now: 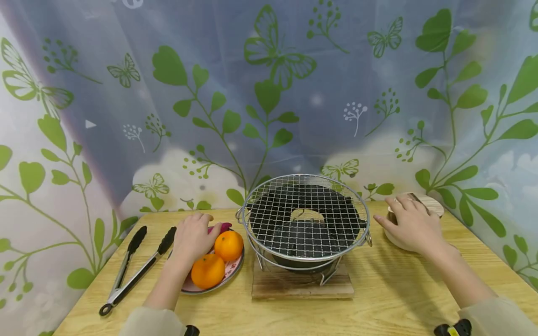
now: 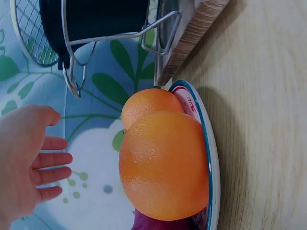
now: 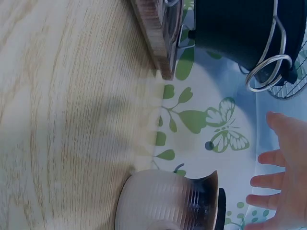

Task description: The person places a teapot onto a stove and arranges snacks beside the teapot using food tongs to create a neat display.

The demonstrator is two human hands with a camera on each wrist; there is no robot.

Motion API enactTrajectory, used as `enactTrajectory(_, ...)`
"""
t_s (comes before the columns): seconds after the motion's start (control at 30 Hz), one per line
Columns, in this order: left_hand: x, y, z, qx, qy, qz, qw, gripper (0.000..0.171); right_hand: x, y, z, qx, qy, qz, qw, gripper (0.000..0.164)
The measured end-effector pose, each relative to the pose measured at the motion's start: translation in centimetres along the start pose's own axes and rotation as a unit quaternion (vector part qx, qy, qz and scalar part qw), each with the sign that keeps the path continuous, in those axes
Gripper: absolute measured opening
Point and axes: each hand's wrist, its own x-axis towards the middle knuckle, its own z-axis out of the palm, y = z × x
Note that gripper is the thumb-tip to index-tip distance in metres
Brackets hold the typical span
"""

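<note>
My left hand hovers over the back left of a plate, its fingers loosely extended and holding nothing. Two oranges lie on that plate, beside a purple piece of produce partly hidden by the hand. In the left wrist view the fingers are apart from the fruit. On the right, my right hand is above a ribbed beige and brown pot with a spout-like lip. Its fingers are spread and grip nothing. The hand covers most of the pot in the head view, where a round wooden top shows behind the fingers.
Between the hands stands a black stove under a round wire grill rack, on a wooden board. Black-tipped metal tongs lie spread at the left. A patterned curtain hangs behind the wooden table.
</note>
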Motion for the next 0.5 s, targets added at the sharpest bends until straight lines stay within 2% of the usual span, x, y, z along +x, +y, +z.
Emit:
enactTrajectory(0.13, -0.2, 0.5, -0.3, 0.003, 0.016, 0.041, 0.9990, 0.023, -0.4, -0.4, -0.5, 0.002, 0.029, -0.029, 0.999, 0.067)
enactTrajectory(0.3, -1.0, 1.3, -0.5, 0.017, 0.017, 0.092, 0.9955, 0.026, -1.1, -0.5, -0.7, 0.006, 0.056, -0.056, 0.997, 0.051)
enactTrajectory(0.5, -2.1, 2.0, -0.2, 0.012, 0.034, 0.138, 0.9898, 0.019, -1.9, -0.6, -0.9, 0.011, 0.062, -0.064, 0.996, 0.045)
